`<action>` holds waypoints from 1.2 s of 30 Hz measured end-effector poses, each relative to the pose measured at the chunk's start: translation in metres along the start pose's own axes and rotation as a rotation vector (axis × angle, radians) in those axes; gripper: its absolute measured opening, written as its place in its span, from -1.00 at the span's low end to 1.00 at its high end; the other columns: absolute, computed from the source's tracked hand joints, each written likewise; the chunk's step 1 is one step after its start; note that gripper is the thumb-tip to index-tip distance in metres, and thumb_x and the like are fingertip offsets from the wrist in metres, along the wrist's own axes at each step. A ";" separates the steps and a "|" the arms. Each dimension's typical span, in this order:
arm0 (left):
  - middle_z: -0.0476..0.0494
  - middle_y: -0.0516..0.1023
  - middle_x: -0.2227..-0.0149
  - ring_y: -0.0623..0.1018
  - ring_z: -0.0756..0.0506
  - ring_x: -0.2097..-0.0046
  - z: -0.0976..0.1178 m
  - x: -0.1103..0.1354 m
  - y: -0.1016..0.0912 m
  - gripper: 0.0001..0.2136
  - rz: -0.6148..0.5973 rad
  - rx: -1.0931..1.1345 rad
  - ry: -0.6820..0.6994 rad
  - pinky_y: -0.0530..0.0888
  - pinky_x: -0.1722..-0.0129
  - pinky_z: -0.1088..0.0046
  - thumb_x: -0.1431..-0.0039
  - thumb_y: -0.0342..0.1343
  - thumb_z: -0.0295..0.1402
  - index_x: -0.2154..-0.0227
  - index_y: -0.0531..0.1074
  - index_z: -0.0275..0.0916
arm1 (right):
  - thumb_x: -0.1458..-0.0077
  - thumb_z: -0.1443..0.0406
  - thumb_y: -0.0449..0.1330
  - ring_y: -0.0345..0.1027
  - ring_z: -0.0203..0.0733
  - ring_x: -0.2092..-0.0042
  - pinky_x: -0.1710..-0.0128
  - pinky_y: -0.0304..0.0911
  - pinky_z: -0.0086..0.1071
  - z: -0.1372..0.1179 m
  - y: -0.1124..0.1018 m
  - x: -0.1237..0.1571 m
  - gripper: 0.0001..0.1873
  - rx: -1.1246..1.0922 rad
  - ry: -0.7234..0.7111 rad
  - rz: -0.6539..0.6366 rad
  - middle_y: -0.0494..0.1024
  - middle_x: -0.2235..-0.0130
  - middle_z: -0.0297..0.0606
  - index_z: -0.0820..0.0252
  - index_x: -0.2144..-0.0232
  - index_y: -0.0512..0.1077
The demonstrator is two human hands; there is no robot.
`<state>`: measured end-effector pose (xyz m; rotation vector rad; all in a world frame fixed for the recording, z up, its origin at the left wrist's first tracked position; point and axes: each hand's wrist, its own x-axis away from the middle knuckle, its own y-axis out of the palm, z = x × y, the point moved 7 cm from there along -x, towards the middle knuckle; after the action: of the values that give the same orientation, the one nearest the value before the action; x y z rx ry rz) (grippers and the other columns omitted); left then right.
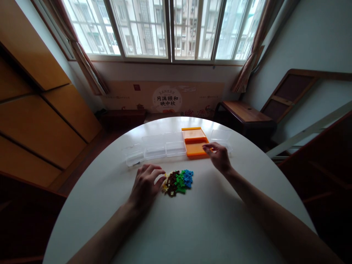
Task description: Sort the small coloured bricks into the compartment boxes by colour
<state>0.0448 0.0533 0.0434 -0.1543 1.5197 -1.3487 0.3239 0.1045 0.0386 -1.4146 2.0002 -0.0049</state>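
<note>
A small heap of toy building bricks (178,181) in yellow, brown, green and blue lies on the white table. My left hand (147,181) is at the heap's left side, fingers curved and thumb a little apart from the forefinger, the tips by the yellow bricks. Over the right part of an open orange box (195,151) is my right hand (217,154). Its thumb and fingertips are pinched together; anything between them is too small to make out.
Clear plastic boxes (155,151) stand in a row left of the orange box, and another clear box (221,135) is behind my right hand. The round white table (176,227) has a curved edge. A wooden stool (246,111) stands beyond it on the right.
</note>
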 end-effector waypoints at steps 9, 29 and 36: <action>-0.11 0.55 0.20 0.44 -0.16 0.09 -0.011 0.003 0.012 -0.85 -0.135 0.048 -0.086 0.31 0.05 0.23 -0.21 0.06 -0.35 0.33 0.54 -0.15 | -0.02 0.17 0.17 0.45 -0.06 0.26 0.30 0.31 -0.25 0.072 -0.062 -0.019 -0.69 0.232 0.144 0.268 0.61 0.24 -0.08 0.27 0.30 0.58; -0.13 0.55 0.22 0.43 -0.16 0.11 -0.011 0.002 0.011 -0.85 -0.146 0.058 -0.098 0.30 0.10 0.25 -0.20 0.05 -0.35 0.37 0.53 -0.17 | -0.09 0.30 0.12 0.38 -0.06 0.16 0.12 0.30 -0.18 0.013 -0.024 -0.004 -0.79 0.269 -0.139 0.126 0.59 0.26 -0.17 0.17 0.31 0.56; -0.10 0.54 0.22 0.42 -0.16 0.11 -0.013 0.004 0.013 -0.87 -0.175 0.041 -0.122 0.27 0.12 0.25 -0.21 0.05 -0.38 0.39 0.49 -0.17 | -0.10 0.31 0.13 0.38 -0.05 0.16 0.09 0.29 -0.16 -0.007 -0.004 0.005 -0.82 0.207 -0.137 0.014 0.58 0.27 -0.19 0.13 0.32 0.55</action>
<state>0.0400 0.0642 0.0288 -0.3443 1.4005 -1.4802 0.3230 0.0964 0.0431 -1.2366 1.8400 -0.1032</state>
